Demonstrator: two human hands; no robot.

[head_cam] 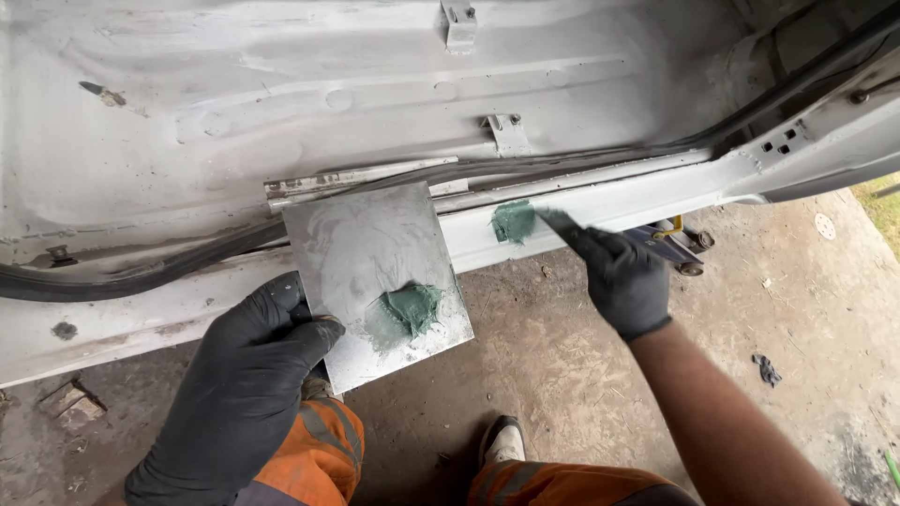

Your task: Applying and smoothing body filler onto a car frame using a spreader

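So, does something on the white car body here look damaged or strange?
Yes. The white sill has a green filler patch, which the right hand is touching with a spreader. Dark rust-like spots mark the panel near the left edge. The left hand holds a metal plate with more filler.

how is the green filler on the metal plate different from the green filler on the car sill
The filler on the plate is a thick, raised blob with a thin smear around it; the filler on the sill is a flatter patch. The left hand holds the metal plate; the right hand reaches the sill patch. Both are the same green.
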